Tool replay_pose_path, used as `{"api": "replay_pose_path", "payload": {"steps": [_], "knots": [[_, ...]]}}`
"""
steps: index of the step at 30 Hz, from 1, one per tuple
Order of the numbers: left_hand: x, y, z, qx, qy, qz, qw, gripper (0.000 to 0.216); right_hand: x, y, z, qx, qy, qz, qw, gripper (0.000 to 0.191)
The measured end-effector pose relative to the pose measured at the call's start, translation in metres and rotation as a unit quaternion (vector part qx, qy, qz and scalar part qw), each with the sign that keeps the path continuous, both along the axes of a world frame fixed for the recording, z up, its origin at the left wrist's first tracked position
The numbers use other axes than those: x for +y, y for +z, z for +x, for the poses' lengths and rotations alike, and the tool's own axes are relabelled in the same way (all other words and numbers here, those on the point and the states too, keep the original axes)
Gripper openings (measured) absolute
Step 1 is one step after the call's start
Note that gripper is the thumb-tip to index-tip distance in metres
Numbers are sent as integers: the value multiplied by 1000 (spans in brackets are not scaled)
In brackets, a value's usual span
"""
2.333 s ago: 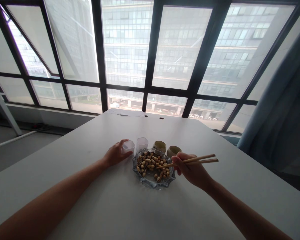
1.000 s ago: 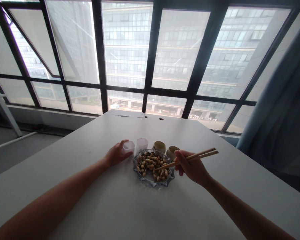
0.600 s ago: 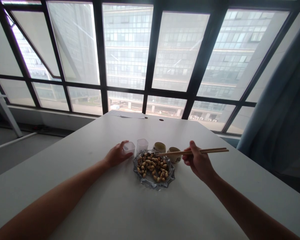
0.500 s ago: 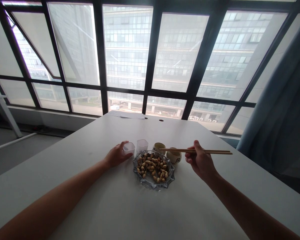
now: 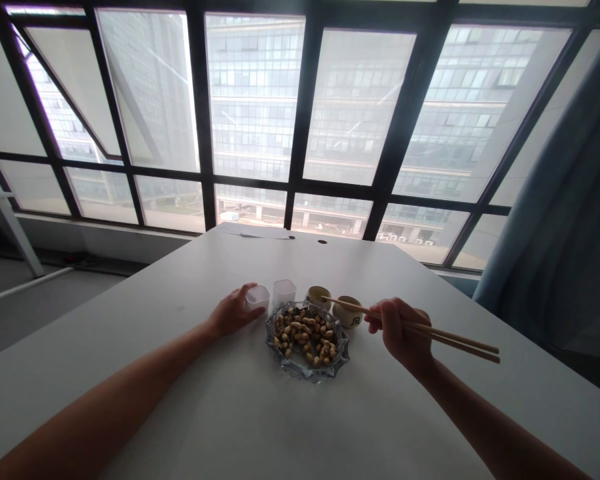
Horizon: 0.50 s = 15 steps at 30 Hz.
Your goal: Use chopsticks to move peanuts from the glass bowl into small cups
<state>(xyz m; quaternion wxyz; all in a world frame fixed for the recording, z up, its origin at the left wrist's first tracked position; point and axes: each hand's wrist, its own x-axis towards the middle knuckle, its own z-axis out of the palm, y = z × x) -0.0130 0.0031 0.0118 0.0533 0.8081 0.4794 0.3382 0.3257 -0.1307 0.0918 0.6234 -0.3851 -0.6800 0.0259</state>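
A glass dish (image 5: 286, 357) heaped with peanuts and dark beans (image 5: 305, 331) sits mid-table. Behind it stand two clear plastic cups (image 5: 258, 297) (image 5: 284, 291) and two small ceramic cups (image 5: 318, 297) (image 5: 349, 311). My left hand (image 5: 233, 311) curls around the leftmost plastic cup. My right hand (image 5: 399, 327) grips a pair of wooden chopsticks (image 5: 430, 331) to the right of the dish. Their tips reach over the left ceramic cup, and I cannot tell whether they pinch anything.
The white table (image 5: 260, 427) runs back to a wall of dark-framed windows (image 5: 300, 133). Papers (image 5: 253, 230) lie at the far edge near a cable hole (image 5: 322, 241). A blue curtain (image 5: 565, 220) hangs at the right. A white desk leg (image 5: 10, 227) shows far left.
My right hand lifted the chopsticks out of the dish, swung right and back, and now points their tips over the ceramic cups with the handles dropped lower. The left hand stayed on the plastic cup.
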Motion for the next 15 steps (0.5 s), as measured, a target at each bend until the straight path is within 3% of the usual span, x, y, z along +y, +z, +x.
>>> {"api": "replay_pose_path", "payload": {"steps": [9,15], "knots": [[0,0,0,-5,-27,141,990,63,6,-3,-3,57,-1,-39,998,43],[0,1,0,14,43,87,995,63,5,-1,-6,80,7,-57,995,46]]}}
